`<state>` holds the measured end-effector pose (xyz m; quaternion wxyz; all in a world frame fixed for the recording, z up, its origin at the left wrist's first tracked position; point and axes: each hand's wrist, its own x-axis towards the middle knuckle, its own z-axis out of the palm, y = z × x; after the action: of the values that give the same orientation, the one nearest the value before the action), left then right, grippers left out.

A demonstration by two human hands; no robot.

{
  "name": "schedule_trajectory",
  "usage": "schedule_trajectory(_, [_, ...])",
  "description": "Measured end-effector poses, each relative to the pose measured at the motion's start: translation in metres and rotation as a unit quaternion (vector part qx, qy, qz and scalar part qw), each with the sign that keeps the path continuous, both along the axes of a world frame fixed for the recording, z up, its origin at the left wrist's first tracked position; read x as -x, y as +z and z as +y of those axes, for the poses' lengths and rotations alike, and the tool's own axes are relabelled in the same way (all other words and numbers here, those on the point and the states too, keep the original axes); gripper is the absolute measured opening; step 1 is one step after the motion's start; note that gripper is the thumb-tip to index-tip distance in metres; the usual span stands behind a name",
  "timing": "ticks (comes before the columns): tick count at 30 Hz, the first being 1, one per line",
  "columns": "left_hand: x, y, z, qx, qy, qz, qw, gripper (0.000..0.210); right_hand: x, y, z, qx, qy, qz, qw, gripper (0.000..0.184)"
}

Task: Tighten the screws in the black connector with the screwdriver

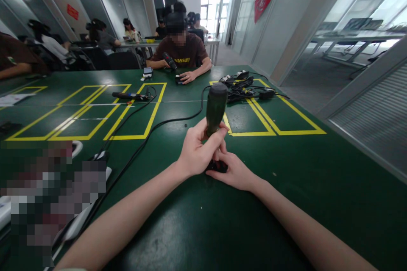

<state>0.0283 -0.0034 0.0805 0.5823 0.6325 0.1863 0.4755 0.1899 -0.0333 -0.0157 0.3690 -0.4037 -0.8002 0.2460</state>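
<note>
Roughly upright, the dark tool (216, 106) looks thick, smooth and blunt-topped.

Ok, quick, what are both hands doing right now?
Left hand: closed around a dark tool.
Right hand: holding a small dark object below it.

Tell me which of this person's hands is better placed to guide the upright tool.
Probably the left hand: it is wrapped around the upright tool. The right hand is lower, holding the small dark object, so it seems better placed for steadying.
</note>
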Motion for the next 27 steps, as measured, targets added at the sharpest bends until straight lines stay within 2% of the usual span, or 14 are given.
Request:
schedule_trajectory(6, [-0.008,0.003,-0.010,0.049,0.009,-0.052,0.997,0.033,0.000,-0.004,0.000,0.006,-0.008,0.001,1.000,0.014])
schedule_trajectory(9, [-0.009,0.001,-0.010,0.066,0.025,-0.097,0.993,0.034,-0.001,-0.004,0.001,0.007,-0.008,-0.021,1.000,0.019])
schedule_trajectory(11, [-0.007,-0.003,-0.008,0.067,0.014,-0.115,0.991,0.030,-0.001,-0.003,0.001,0.012,-0.006,-0.031,0.999,0.023])
schedule_trajectory(16, [-0.004,-0.016,-0.003,0.039,0.007,-0.114,0.993,0.020,-0.002,-0.003,0.001,0.012,0.001,-0.036,0.999,0.029])
schedule_trajectory(21, [-0.002,-0.018,-0.007,0.000,0.035,-0.093,0.995,0.028,-0.002,-0.002,0.000,0.007,-0.002,-0.043,0.999,0.026])
schedule_trajectory(27, [0.010,-0.021,-0.016,-0.018,0.038,-0.075,0.996,0.033,-0.001,0.002,-0.004,-0.026,-0.005,-0.074,0.997,0.018])
